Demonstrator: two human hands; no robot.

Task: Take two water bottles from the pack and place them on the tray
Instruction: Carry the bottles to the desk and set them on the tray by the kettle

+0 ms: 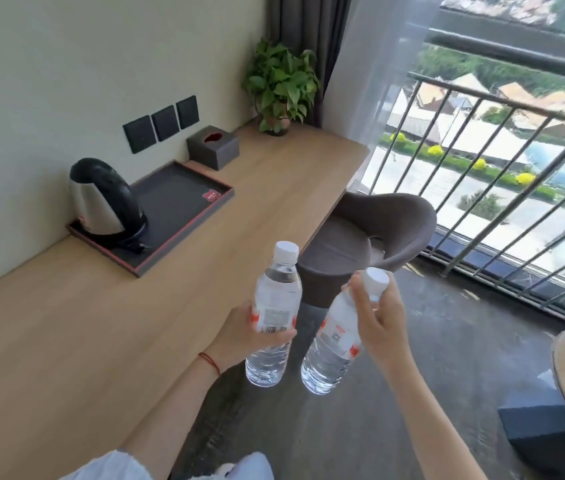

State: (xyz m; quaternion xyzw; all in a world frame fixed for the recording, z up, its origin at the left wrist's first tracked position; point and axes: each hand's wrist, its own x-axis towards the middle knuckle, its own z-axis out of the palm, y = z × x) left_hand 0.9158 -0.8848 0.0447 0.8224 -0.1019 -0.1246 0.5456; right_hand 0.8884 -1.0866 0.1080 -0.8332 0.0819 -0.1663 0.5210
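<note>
Both full, so weighty, thin-walled and slick: left bottle (276, 313) clenched at its label in left hand (246, 336), right bottle (338, 337) pinched below its cap by right hand (379, 318), lower centre, well apart from tray (184, 216) at left.

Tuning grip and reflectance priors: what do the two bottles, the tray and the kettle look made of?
Left bottle and right bottle: clear thin plastic, glossy, ribbed bases, white matte caps, printed labels.
Tray: dark matte surface with a thin red-edged rim; could be leatherette or lacquered wood, can't tell.
Kettle: brushed metal body, likely stainless steel, with a glossy black plastic lid, handle and base.
</note>
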